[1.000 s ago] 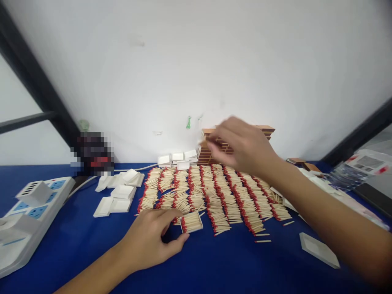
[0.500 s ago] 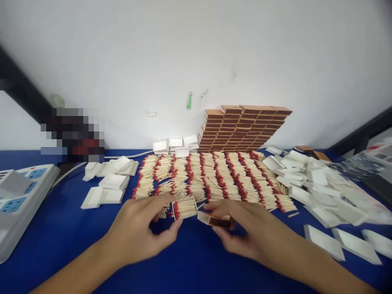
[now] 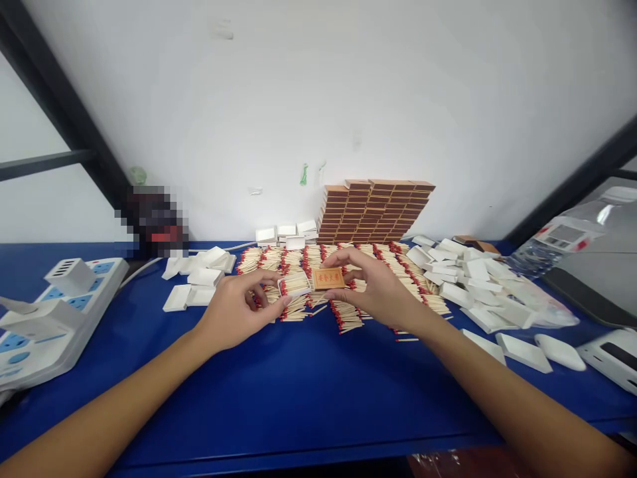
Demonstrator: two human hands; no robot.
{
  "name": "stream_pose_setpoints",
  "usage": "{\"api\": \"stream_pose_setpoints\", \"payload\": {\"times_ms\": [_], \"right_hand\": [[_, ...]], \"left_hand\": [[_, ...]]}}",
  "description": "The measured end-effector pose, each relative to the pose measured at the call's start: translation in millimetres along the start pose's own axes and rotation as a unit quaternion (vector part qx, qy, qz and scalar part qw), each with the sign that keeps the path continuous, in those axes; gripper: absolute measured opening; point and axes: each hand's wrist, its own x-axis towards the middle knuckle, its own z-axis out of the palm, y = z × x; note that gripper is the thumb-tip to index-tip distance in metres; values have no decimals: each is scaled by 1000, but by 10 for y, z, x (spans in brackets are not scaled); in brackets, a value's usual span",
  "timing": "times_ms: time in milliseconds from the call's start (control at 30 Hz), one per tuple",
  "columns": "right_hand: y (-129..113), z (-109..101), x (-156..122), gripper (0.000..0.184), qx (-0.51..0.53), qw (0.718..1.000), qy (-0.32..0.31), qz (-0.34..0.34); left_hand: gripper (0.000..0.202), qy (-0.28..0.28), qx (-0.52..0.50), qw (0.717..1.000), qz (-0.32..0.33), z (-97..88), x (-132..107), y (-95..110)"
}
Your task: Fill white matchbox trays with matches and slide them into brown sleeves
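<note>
Since half a second earlier, the orange-brown matchbox cover (image 3: 328,280) has been turned, so that its lettered face is now shown instead of its dark side. It is gripped at its edges between the thumb and fingers of the right hand (image 3: 382,289). By the left hand (image 3: 243,304), a small white tray filled with matches (image 3: 294,284) is held between thumb and fingers. Tray and cover are held end to end in the middle of the view; whether they touch cannot be told. Behind and below them, rows of red-tipped matches (image 3: 350,317) are spread on a blue table (image 3: 298,392). Stacked matchboxes (image 3: 375,211) are set against the white wall (image 3: 239,126). Loose white trays (image 3: 478,270) are heaped at the right, and a power strip (image 3: 89,332) is placed at the far left.
</note>
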Motion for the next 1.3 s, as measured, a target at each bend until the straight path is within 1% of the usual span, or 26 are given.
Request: {"api": "stream_pose_setpoints", "payload": {"times_ms": [67, 167, 300, 400, 500, 600, 700, 867, 1067, 1200, 1300], "right_hand": [[65, 89, -70, 36, 15, 1000, 17, 7], [128, 178, -139, 36, 45, 998, 22, 30], [180, 206, -146, 38, 95, 994, 18, 54], [206, 187, -145, 42, 113, 992, 31, 47], [215, 170, -161, 42, 94, 994, 41, 21], [206, 171, -174, 39, 51, 998, 38, -7], [187, 179, -176, 37, 24, 999, 39, -20], [150, 163, -177, 36, 9, 999, 35, -30], [108, 154, -193, 36, 1, 998, 44, -38], [107, 176, -199, 37, 3, 999, 40, -31], [123, 186, -194, 37, 20, 999, 35, -20]], "left_hand": [[35, -10, -23, 1000, -11, 15, -4, -2], [34, -21, -49, 999, 3, 41, -12, 1], [29, -15, -47, 998, 46, 44, -8, 4], [28, -6, -36, 997, 67, 29, 5, 2], [28, -4, -30, 997, 73, 21, 14, 4], [28, -1, -31, 997, 76, 25, 16, 13], [27, 3, -36, 996, 85, 31, 9, 21], [27, 5, -34, 995, 92, 31, -6, 29], [27, 16, -25, 995, 92, 29, -5, 27], [29, 8, -31, 996, 84, 33, -3, 17], [28, -12, -56, 995, 77, 29, 0, 17]]}}
